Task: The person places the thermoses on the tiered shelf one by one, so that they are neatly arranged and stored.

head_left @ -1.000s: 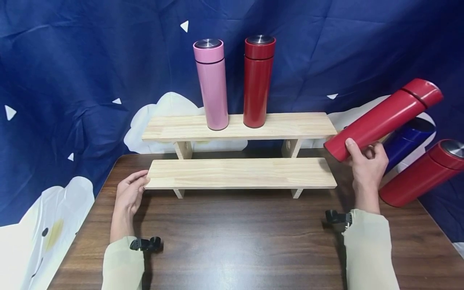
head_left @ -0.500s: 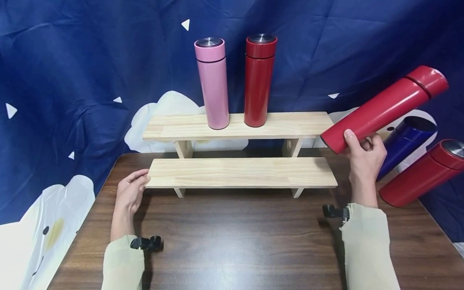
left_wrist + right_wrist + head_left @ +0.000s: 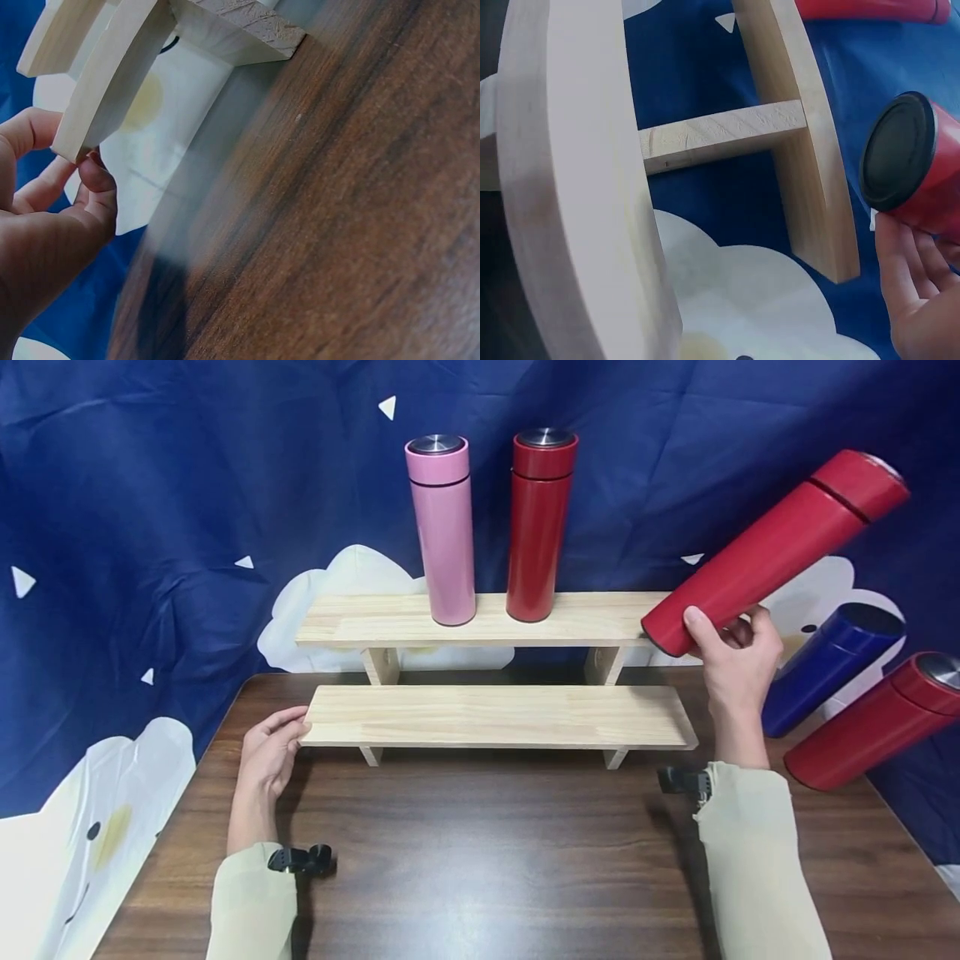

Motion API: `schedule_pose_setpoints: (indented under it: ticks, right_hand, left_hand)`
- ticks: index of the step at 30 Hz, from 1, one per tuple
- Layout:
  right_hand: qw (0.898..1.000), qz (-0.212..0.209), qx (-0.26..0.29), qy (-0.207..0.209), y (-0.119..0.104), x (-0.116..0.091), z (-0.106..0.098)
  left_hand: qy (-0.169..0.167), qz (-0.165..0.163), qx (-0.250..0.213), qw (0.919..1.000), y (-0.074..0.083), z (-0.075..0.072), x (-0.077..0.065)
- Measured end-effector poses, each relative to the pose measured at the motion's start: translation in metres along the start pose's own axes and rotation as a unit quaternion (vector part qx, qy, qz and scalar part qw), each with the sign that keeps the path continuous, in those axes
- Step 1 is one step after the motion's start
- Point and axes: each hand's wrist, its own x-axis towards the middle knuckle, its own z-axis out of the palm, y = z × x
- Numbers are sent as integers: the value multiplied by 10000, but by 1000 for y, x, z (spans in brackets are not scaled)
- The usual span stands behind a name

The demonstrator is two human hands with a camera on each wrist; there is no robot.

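In the head view a red thermos (image 3: pixel 776 556) leans up to the right, its silver-topped lid highest. My right hand (image 3: pixel 738 681) grips it near the base, which overlaps the right end of the wooden two-tier shelf (image 3: pixel 495 717). The right wrist view shows the thermos's black bottom (image 3: pixel 898 154) beside the upper board, with fingers (image 3: pixel 915 259) under it. My left hand (image 3: pixel 268 756) pinches the left end of the lower board between thumb and fingers. On the upper board stand a pink thermos (image 3: pixel 442 531) and a darker red thermos (image 3: pixel 542 527), both upright.
At the table's right side a blue thermos (image 3: pixel 832 668) and another red thermos (image 3: pixel 881 722) stand, slanting in the head view. The brown wood-grain table (image 3: pixel 480 852) stretches in front of the shelf. A blue patterned cloth (image 3: pixel 187 485) hangs behind.
My right hand has moved up and left with the red thermos, bringing its base over the upper board's right end in the head view. My left hand stays on the lower board.
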Motion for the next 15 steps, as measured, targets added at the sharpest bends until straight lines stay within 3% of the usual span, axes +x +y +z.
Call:
schedule_pose_setpoints:
  ticks: [15]
  right_hand:
    - [9933, -296, -1025, -453, 7, 4, 23]
  left_hand:
    - [-82, 39, 80, 9999, -1, -2, 1]
